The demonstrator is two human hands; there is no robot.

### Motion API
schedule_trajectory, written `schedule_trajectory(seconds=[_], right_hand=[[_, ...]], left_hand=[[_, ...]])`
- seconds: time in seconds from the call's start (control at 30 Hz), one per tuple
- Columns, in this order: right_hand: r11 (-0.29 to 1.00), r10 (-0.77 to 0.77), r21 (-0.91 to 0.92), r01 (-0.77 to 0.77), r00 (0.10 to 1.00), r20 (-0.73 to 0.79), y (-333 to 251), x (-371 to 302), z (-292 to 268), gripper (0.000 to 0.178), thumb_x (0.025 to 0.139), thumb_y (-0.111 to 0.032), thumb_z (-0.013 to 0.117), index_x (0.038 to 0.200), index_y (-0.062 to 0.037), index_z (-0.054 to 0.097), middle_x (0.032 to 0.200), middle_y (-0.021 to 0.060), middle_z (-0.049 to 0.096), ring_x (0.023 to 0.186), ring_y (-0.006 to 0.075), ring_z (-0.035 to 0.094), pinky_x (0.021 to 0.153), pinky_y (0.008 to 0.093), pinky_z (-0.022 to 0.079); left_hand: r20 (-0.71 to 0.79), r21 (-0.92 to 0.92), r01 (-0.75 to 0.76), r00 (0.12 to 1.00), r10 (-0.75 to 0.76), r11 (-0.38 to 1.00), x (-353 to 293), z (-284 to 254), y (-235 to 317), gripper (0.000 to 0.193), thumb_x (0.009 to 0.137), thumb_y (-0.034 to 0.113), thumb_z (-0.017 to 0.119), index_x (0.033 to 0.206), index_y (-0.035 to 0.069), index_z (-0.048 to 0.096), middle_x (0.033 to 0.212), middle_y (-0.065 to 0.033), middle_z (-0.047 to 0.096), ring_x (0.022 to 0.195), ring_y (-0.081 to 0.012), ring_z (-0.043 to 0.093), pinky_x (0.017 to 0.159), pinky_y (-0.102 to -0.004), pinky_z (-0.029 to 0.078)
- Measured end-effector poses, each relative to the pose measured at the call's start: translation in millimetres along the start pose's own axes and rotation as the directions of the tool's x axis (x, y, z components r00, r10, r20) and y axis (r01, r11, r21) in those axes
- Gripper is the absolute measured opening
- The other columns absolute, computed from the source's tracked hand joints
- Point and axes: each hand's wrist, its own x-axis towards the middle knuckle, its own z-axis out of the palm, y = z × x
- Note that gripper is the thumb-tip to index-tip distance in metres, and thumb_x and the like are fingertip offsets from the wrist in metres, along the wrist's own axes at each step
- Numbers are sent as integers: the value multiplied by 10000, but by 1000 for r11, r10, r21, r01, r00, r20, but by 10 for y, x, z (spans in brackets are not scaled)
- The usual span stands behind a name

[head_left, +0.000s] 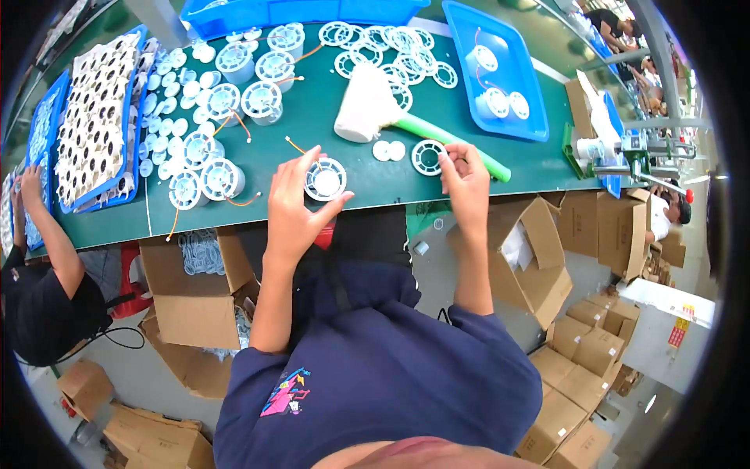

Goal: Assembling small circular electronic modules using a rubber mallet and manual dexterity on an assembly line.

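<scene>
Near the table's front edge, my left hand (pixel 291 205) curls its fingers and thumb around a round white plastic housing (pixel 325 181) with a slotted rim. A short orange wire sticks out beside it. My right hand (pixel 467 181) pinches the edge of a flat white slotted ring (pixel 419 159) between thumb and fingers, a little above the green table. Two small white discs (pixel 389 151) lie between my hands. Beyond them rests a mallet (pixel 366 102) with a white head, its green handle (pixel 457 145) slanting toward my right hand.
Several wired housings (pixel 221 178) and small translucent caps (pixel 166 125) stand at left, beside a tray of pale parts (pixel 98 117). Loose rings (pixel 410 62) lie at the back. A blue tray (pixel 508 74) and a lever press (pixel 637 152) are right. A co-worker's arm (pixel 55 230) reaches in far left.
</scene>
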Motion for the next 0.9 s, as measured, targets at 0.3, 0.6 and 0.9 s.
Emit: schedule_trajectory(seconds=[0.3, 0.6, 0.9], right_hand=[[736, -353, -527, 425, 905, 237, -65, -163, 100, 353, 874, -113, 800, 1195, -42, 672, 1228, 136, 622, 689, 195, 641, 627, 325, 534], [483, -525, -659, 576, 793, 309, 3, -187, 64, 208, 838, -92, 776, 984, -30, 641, 1292, 197, 619, 1136, 401, 590, 916, 470, 517], [683, -628, -274, 677, 736, 254, -513, -551, 981, 697, 726, -147, 905, 1317, 38, 586, 1193, 220, 587, 1066, 388, 604, 903, 448, 527]], left_hand=[[31, 41, 77, 996, -78, 996, -27, 28, 48, 688, 739, 206, 907, 1323, 12, 599, 1226, -134, 683, 1158, -330, 609, 1010, -442, 460], [17, -2, 48, 999, -48, 999, -115, -15, 36, 731, 765, 203, 882, 1395, 25, 558, 1291, -161, 653, 1188, -347, 612, 1043, -438, 448], [-240, 69, 165, 960, -145, 984, -165, 272, 107, 634, 722, 186, 865, 1275, 34, 596, 1184, -128, 683, 1106, -323, 638, 939, -426, 458]])
